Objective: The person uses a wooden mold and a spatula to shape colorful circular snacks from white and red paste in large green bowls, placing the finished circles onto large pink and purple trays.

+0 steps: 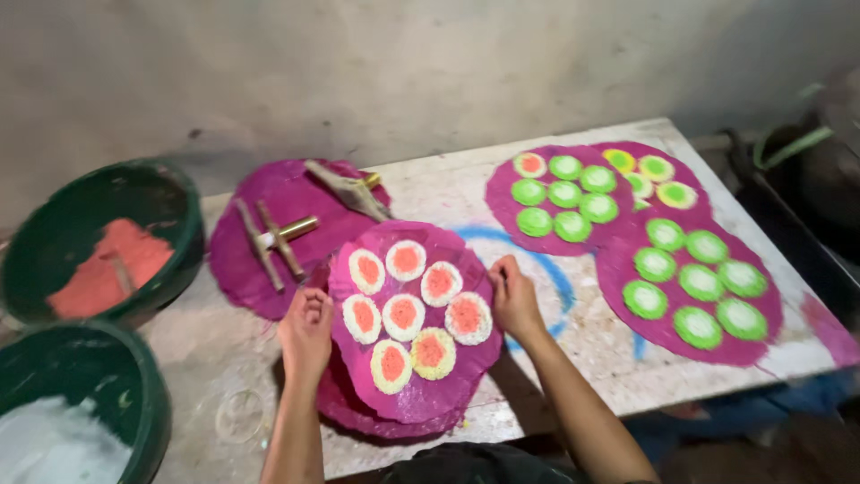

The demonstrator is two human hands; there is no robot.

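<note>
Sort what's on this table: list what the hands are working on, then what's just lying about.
In hand:
left hand and right hand gripping the magenta disc with orange-centred rounds

Lying about:
discs with green rounds
wooden tools
basin of orange powder
basin of white powder

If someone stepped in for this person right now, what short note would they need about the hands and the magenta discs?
Left hand and right hand grip opposite edges of the top magenta disc, which lies on a stack at the table front.
It carries eight white-rimmed orange rounds.
Three discs with green rounds lie to the right.
Another disc behind holds wooden tools.
Green basins hold orange powder and white powder.
</note>
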